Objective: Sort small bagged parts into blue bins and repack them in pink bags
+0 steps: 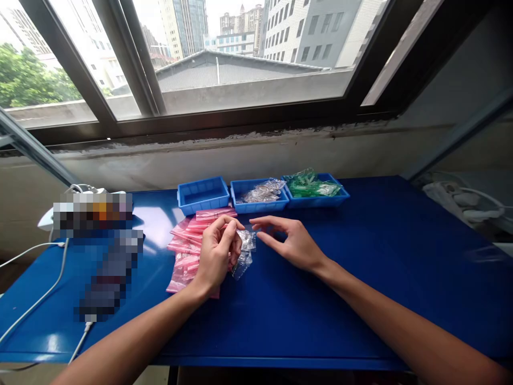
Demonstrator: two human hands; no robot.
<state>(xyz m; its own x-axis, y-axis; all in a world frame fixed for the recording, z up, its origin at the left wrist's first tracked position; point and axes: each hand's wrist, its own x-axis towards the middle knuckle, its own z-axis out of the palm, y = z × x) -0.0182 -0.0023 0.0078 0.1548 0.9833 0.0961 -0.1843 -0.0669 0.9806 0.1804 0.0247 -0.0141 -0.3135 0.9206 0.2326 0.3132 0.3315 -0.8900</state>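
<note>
My left hand (216, 251) is closed around a small clear plastic packet (244, 250) that hangs from its fingers above the blue table (360, 256). A pile of pink zip bags (185, 247) lies under and to the left of that hand. My right hand (286, 240) hovers just right of the packet with its fingers spread and curved, holding nothing.
Three blue trays line the back of the table: one on the left with nothing in it (202, 193), a middle one with clear packets (260, 193), a right one with green packets (316, 188). A blurred device with white cables (96, 240) sits at the left. A power strip (452, 195) lies far right.
</note>
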